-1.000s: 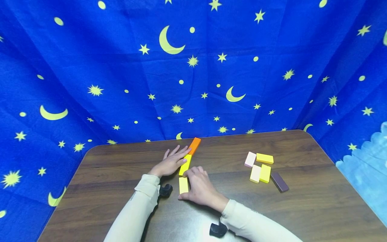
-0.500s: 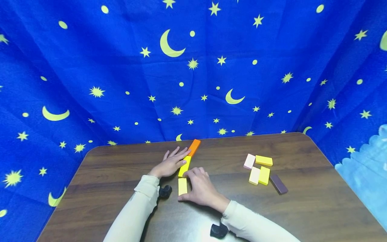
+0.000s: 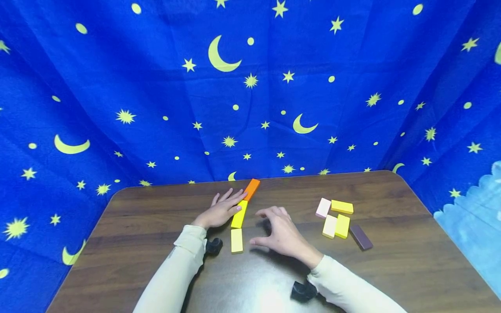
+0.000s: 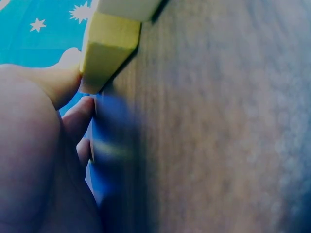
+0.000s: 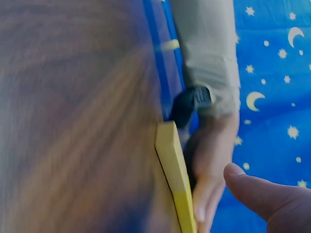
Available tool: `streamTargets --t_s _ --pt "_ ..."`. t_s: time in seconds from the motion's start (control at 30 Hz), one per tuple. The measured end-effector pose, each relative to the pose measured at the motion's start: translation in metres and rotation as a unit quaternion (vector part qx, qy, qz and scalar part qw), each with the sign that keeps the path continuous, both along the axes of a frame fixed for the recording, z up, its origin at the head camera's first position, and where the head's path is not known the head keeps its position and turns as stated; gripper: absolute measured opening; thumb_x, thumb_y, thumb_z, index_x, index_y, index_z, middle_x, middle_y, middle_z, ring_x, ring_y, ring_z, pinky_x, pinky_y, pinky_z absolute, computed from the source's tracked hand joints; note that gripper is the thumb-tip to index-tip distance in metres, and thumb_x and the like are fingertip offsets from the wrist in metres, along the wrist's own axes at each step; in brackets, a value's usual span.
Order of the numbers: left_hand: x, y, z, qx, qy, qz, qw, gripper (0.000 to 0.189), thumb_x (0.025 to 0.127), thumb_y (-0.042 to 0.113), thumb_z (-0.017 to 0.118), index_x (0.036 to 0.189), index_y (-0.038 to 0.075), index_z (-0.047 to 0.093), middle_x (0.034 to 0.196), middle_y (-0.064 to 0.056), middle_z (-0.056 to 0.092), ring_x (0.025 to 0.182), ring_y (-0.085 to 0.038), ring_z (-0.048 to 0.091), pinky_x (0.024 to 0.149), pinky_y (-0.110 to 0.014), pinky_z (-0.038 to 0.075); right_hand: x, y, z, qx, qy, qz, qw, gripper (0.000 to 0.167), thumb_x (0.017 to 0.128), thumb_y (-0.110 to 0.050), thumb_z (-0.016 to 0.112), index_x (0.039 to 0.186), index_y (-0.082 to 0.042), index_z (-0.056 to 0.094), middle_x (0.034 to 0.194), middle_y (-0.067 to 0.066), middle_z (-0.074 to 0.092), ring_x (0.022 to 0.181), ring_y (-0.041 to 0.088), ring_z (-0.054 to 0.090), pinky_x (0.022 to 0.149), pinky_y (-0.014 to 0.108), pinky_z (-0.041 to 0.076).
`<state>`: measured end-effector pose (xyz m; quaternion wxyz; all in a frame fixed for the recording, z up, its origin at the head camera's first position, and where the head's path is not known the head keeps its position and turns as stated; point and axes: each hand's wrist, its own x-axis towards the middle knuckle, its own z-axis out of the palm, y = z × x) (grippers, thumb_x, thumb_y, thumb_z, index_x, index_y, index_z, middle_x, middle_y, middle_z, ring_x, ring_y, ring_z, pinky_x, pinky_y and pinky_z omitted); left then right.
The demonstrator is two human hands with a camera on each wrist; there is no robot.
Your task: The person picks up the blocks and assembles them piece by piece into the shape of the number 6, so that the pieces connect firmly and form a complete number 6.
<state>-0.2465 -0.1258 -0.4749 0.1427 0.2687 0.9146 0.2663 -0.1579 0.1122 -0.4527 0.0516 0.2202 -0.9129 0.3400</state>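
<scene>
Right hand [image 3: 282,234] withdrawn rightward off cream block [image 3: 236,241], fingers parted; block on counter [image 3: 148,226], long axis near-to-far. Yellow block [image 3: 238,219], orange block [image 3: 252,188] beyond, slanting right; left hand [image 3: 220,212] spread against both.

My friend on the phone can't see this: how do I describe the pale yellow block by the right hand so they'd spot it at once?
On the brown table, start at the orange block by the far edge and follow the line nearer, past the yellow block. The pale block ends it, beside the right hand. It is the palest of the three.
</scene>
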Motion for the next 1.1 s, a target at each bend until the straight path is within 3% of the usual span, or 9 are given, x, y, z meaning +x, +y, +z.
streamTargets --t_s 0.53,0.83,0.97,1.1 --pt "0.002 0.001 0.001 0.002 -0.009 0.004 0.9999 0.053 0.11 0.035 0.037 0.161 0.023 0.026 0.167 -0.001 0.017 0.155 -0.031 0.0 0.117 -0.061 -0.009 -0.013 0.062 0.007 -0.007 0.011 -0.07 0.9975 0.066 0.073 -0.041 0.09 0.126 -0.008 0.065 0.125 0.009 0.066 0.123 0.034 0.052 0.097 0.053 0.045" --pt "0.003 0.0 0.002 0.007 -0.009 0.007 0.9999 0.053 0.11 0.033 0.038 0.16 0.022 0.027 0.167 -0.001 0.018 0.155 -0.031 0.0 0.117 -0.061 -0.009 -0.018 0.091 0.009 -0.012 0.018 -0.095 0.9953 0.07 0.075 -0.041 0.089 0.129 -0.005 0.063 0.127 0.014 0.064 0.121 0.037 0.05 0.097 0.053 0.04" --pt "0.003 0.002 0.002 0.009 -0.011 0.006 0.9999 0.053 0.11 0.033 0.038 0.16 0.021 0.028 0.167 -0.002 0.018 0.155 -0.031 0.001 0.117 -0.062 -0.009 -0.019 0.106 0.008 -0.019 0.004 -0.112 0.9935 0.071 0.075 -0.04 0.089 0.131 -0.004 0.061 0.124 0.016 0.063 0.113 0.036 0.049 0.089 0.048 0.043" --pt "0.002 0.002 0.002 0.009 -0.012 0.009 0.9998 0.053 0.11 0.033 0.039 0.16 0.021 0.028 0.167 -0.003 0.019 0.155 -0.032 0.001 0.117 -0.062 -0.009 -0.021 0.121 0.007 -0.021 -0.003 -0.123 0.9922 0.073 0.075 -0.041 0.088 0.133 -0.004 0.06 0.127 0.019 0.061 0.118 0.037 0.046 0.093 0.053 0.042"
